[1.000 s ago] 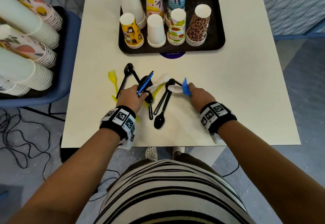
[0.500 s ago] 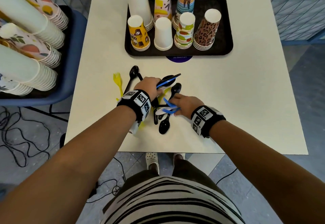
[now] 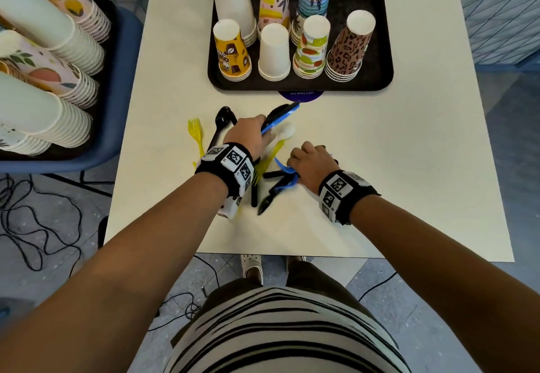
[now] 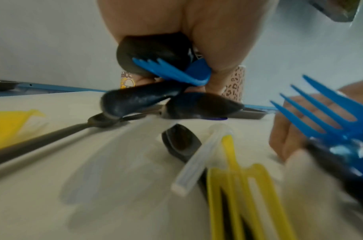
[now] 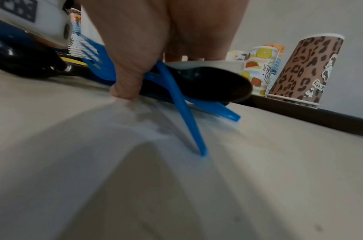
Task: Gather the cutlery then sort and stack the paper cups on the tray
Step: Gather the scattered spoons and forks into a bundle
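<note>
- tray [image 3: 382, 36] with cup stacks [image 3: 274, 51] on the table [image 3: 409, 168], beyond both hands
- loose cutlery [image 3: 264, 194] between left hand [image 3: 248, 135] and right hand [image 3: 309, 165]
- fork [image 3: 195, 132] left of the left hand

cream table [image 3: 380, 168] on grey speckled floor [image 3: 520, 168], blue chair [image 3: 125, 80] left, black cables [image 3: 35, 220] trailing

I count seven stacks of upturned paper cups [image 3: 274, 51] on my one black rectangular plastic tray [image 3: 377, 33].
</note>
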`<state>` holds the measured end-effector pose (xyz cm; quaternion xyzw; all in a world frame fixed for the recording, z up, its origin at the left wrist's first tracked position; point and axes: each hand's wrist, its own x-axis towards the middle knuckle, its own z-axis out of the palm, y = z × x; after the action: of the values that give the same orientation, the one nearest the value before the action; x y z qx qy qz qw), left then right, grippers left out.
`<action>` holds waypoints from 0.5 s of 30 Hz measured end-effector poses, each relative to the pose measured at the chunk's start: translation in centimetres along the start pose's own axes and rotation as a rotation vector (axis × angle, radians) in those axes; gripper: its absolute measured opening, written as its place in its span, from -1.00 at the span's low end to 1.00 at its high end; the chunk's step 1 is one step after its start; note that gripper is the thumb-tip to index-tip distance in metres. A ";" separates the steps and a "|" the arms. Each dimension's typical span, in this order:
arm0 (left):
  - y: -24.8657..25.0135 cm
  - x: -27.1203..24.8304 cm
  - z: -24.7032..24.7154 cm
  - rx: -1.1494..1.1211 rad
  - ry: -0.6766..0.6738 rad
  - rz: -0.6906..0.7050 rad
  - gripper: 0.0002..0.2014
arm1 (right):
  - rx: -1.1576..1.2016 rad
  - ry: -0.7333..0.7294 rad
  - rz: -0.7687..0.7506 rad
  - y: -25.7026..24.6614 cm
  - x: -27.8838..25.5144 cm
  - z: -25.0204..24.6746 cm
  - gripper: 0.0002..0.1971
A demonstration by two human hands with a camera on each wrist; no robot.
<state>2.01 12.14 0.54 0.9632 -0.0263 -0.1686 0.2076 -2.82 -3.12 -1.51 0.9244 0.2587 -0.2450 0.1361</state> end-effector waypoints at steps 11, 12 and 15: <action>-1.4 -0.3 -1.2 -0.610 0.267 -0.068 -0.72 | 0.170 -0.034 0.049 0.2 -1.4 0.4 -0.74; -1.5 -0.2 -1.1 -0.696 0.290 -0.092 -0.71 | 0.217 -0.039 0.066 0.2 -1.7 0.4 -0.74; -1.8 -0.1 -1.2 -0.913 0.342 -0.140 -0.71 | 0.288 -0.033 0.107 0.4 -2.6 0.3 -0.74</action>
<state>2.27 14.26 0.83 0.7873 0.1495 -0.0160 0.5980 -4.66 -4.67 -0.37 0.9426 0.1692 -0.2872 0.0194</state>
